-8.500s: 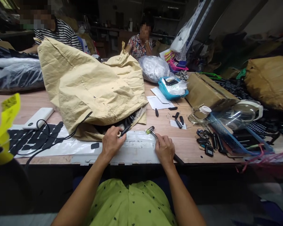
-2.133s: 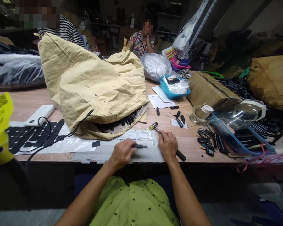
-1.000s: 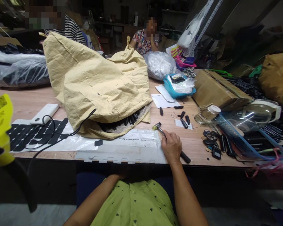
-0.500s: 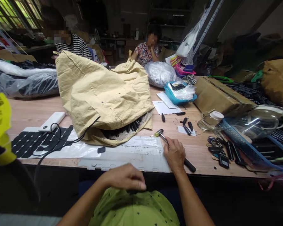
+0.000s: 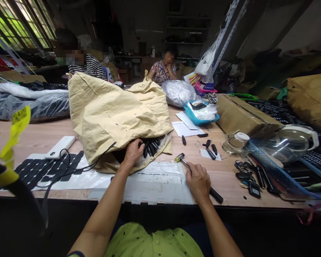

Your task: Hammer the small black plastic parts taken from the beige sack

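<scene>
A large beige cloth bag [image 5: 117,110] lies on the table, its mouth facing me and several black handle-like pieces [image 5: 152,147] showing inside. My left hand [image 5: 133,152] is at that mouth, under the cloth edge and beside the black pieces. Its fingers look curled, but what they hold, if anything, is hidden. My right hand [image 5: 198,181] is closed round the shaft of a small hammer [image 5: 216,195] with a black grip and a yellowish striking face. The hammer lies low over the right end of a pale flat board [image 5: 157,184].
Loose black pieces [image 5: 210,153] and keys with fobs [image 5: 244,175] lie at right, near a blue basket [image 5: 273,164], glass jar [image 5: 235,142] and cardboard box [image 5: 238,114]. At left are a white power bank [image 5: 60,147] and black cable [image 5: 49,184]. Two people sit across the table.
My left hand has moved from my lap, forward and up, into the mouth of the bag. My right hand keeps the hammer in nearly the same place. The camera view has tilted slightly.
</scene>
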Motion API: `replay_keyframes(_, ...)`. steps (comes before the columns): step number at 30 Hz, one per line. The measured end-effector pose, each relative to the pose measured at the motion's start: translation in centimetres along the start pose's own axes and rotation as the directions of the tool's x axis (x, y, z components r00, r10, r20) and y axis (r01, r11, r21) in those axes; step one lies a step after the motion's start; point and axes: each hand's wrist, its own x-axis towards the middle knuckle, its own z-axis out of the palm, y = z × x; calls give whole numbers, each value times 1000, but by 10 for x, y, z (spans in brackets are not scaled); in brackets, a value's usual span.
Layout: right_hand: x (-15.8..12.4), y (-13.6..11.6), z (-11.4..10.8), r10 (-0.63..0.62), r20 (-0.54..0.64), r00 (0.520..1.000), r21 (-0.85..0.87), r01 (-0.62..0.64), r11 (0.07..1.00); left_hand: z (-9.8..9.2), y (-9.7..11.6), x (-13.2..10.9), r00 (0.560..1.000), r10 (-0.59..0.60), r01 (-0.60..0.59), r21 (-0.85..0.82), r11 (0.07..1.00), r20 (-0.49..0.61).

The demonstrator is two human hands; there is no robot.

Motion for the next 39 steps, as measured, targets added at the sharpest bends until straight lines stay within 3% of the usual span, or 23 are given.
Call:
replay_keyframes(6,-1,1,2,7,4,1000,-8,-7,1000,25,-11,-11,995,26,-12,145,989,-98)
replay_keyframes(10,0,-1,0,13,11,1000,-19,-12,1000,21,-8,-27,988,133,-120,153,981,-77)
replay_keyframes(14,2,-3,-3,15,30,999,-31,-14,999,16,5,-57,930,361,-367,115,923,66)
replay_keyframes(17,2,-3,-5,20,30,999,-40,-19,999,24,11,-79,877,417,-443,67,894,238)
replay_keyframes(19,1,-3,-5,16,29,999,-40,-14,999,34,11,-88,874,407,-431,34,902,266)
replay_keyframes(24,0,-2,-3,1,12,1000,-37,-1,999,49,2,-92,900,386,-375,-91,922,203)
replay_keyframes(32,-2,0,2,8,32,999,-40,-7,999,55,-9,-89,917,385,-357,-212,910,109)
replay_keyframes(39,-4,0,7,5,9,1000,-15,-5,1000,57,-13,-86,916,377,-339,-237,910,137)
